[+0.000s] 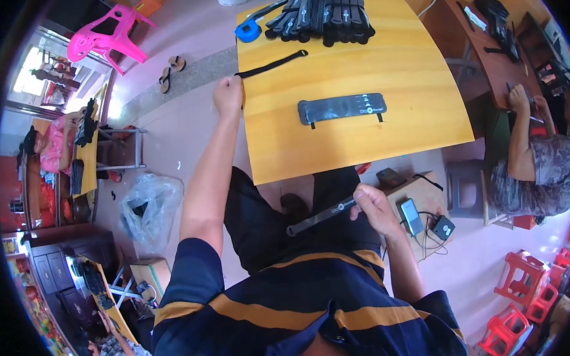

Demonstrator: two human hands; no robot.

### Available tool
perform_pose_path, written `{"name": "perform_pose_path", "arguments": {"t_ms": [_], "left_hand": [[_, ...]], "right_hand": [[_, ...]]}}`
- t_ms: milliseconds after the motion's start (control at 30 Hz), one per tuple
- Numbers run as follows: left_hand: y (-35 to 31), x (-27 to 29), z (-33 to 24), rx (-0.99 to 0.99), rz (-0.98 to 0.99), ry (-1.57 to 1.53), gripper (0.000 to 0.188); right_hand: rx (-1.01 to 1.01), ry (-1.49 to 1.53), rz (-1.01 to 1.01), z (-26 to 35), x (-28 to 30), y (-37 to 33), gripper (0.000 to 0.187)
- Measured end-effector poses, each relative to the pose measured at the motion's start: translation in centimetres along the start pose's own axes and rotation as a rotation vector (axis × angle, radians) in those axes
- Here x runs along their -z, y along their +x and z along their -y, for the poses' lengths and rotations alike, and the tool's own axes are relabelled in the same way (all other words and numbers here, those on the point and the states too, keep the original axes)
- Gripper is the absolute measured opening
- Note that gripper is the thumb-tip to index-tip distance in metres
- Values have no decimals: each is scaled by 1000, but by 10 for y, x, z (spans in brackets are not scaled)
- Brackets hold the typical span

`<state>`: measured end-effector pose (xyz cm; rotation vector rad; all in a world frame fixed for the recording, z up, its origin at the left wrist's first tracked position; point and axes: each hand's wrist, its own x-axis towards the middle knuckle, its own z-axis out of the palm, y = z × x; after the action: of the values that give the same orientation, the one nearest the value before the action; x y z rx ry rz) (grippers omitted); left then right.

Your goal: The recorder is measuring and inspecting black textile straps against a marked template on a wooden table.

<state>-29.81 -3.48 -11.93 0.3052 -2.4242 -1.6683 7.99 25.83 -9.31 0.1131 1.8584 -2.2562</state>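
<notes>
My left hand [229, 99] is closed in a fist at the left edge of the wooden table [414, 77]. A black strap [270, 66] runs from it across the tabletop, ending in a small loop. Over my lap, my right hand [373, 207] grips one end of a grey strap [322, 218] with white print and a loop at its free end. Between the hands and the far side, a dark flat pouch [341, 108] with two short black tabs lies on the table. Whatever is inside either fist is hidden.
Many grey and black straps [322, 14] are piled at the table's far edge, beside a blue tape roll [248, 31]. A cardboard box [426, 203] with a phone-like device [411, 217] stands at right. Other people work at tables on both sides. A plastic bag [150, 212] lies left.
</notes>
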Motion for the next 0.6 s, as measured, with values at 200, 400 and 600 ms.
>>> {"name": "perform_pose_path", "arguments": {"t_ms": [200, 400, 600], "left_hand": [[10, 6, 0, -161, -45, 333, 26], [-46, 41, -28, -241, 118, 47, 16], [-245, 92, -110, -378, 835, 106, 31]], "right_hand": [[5, -41, 37, 18, -16, 2, 33], [37, -66, 75, 15, -32, 1, 31], [70, -19, 61, 16, -59, 3, 32]]}}
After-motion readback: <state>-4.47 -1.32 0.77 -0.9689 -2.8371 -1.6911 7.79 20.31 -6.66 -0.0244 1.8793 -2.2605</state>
